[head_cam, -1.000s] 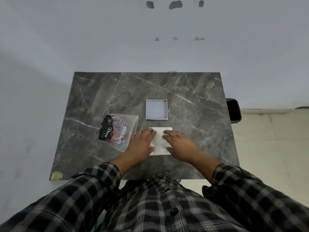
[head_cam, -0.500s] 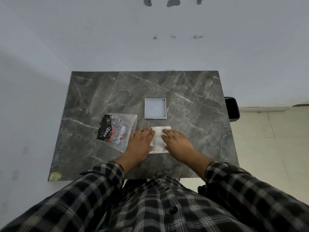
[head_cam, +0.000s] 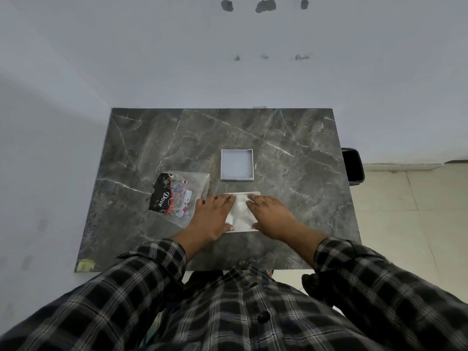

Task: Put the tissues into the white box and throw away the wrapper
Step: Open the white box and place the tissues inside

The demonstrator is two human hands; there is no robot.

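Your left hand (head_cam: pixel 211 215) and right hand (head_cam: pixel 272 216) both lie flat on the tissues (head_cam: pixel 240 214), fingers spread and pressing down rather than gripping; neither hand is clenched, and neither has the stack lifted. The tissues sit on the surface (head_cam: pixel 291 138) just in front of you, a white pad whose far edge shows beyond your fingertips. The box (head_cam: pixel 237 164) stands open and empty a little further away, directly beyond the stack and apart from it. The wrapper (head_cam: pixel 178 196) lies to the left, its near corner just beside or under your left hand; I cannot tell which.

The step in hand looks like squaring the stack before it goes in. The stack seems roughly the same footprint as the box, so neat edges matter: keep your palms light and draw the sides inward so the sheets line up instead of fanning. To lift, slide fingers under both short sides and hold the pile level, since loose sheets will droop or slip off the bottom. Lower it straight down inside the walls, one edge first if it is tight, then press the middle flat.

The wrapper comes after; the dark bin (head_cam: pixel 352 164) stands by the right edge of the surface, partly hidden
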